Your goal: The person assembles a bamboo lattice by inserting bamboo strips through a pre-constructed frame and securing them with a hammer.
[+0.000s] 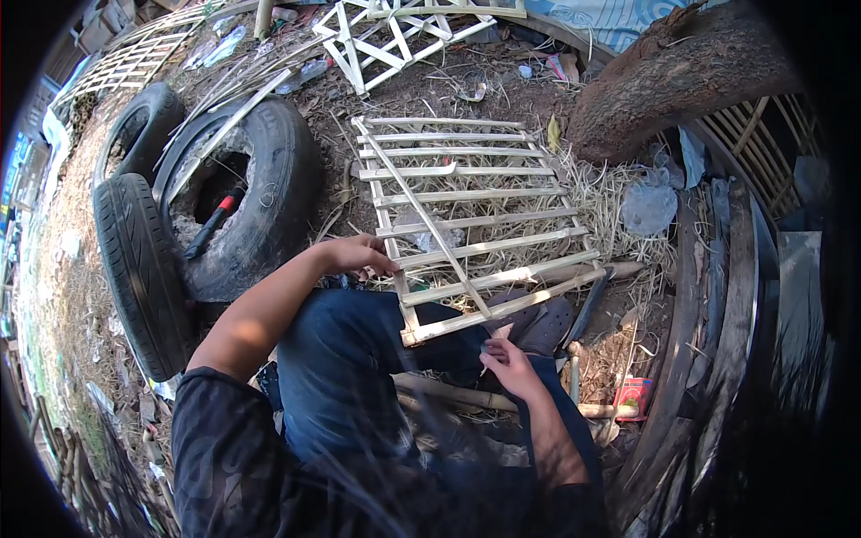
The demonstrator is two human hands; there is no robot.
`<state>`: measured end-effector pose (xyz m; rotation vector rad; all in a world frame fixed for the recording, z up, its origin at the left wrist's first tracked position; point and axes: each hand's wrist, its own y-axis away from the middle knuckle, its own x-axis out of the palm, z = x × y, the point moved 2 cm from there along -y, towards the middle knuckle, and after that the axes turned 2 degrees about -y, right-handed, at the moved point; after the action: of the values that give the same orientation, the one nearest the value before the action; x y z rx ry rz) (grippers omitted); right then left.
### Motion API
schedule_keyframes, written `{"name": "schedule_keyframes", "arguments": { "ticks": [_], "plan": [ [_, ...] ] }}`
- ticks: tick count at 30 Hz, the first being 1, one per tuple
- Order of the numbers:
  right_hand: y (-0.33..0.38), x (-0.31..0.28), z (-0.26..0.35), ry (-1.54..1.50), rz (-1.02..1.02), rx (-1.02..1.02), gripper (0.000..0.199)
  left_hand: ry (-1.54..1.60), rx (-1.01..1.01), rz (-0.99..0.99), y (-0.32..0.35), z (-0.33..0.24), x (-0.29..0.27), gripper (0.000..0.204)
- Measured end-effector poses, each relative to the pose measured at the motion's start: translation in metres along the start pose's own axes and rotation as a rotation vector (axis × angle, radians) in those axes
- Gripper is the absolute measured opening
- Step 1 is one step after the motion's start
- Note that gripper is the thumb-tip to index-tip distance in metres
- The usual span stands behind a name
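Note:
A bamboo lattice panel (480,222) of pale split slats lies tilted in front of me, its near end by my knees. Several cross slats join two side rails, and one diagonal slat runs over them. At the panel's left rail, my left hand (359,256) has its fingers curled closed on the edge. My right hand (509,366) is just below the near slat, apart from it, with thumb and fingers pinched together. Whatever is between those fingertips is too small to make out.
Old tyres (278,193) stand at left, with a black-and-red tool (215,222) in one. Another lattice (404,40) lies at the back. A tree trunk (673,76) leans in at right. A long dark tool (589,307) and a red cup (635,397) are near my right side.

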<state>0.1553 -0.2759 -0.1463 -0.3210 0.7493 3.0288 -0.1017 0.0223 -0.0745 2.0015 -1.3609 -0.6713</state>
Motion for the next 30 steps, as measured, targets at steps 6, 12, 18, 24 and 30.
{"name": "schedule_keyframes", "arguments": {
  "ticks": [6,12,18,24,30],
  "plan": [
    [-0.04,0.034,0.051,-1.089,-0.165,0.231,0.041,0.038,-0.004,0.004,0.009,0.005,0.002,0.037],
    [-0.071,0.032,0.048,-1.289,-0.307,0.003,0.033,0.12,0.021,-0.036,0.002,0.003,0.003,0.037],
    [-0.072,0.033,0.079,-1.203,-0.323,-0.091,0.035,0.152,0.016,-0.233,0.017,-0.006,-0.004,0.041],
    [-0.068,0.031,0.112,-1.2,-0.298,-0.22,0.032,0.444,0.173,-0.175,0.003,0.021,-0.016,0.043],
    [-0.061,0.033,0.122,-1.115,-0.277,-0.282,0.036,0.399,0.321,-0.152,0.019,0.02,-0.018,0.049]
  ]
}}
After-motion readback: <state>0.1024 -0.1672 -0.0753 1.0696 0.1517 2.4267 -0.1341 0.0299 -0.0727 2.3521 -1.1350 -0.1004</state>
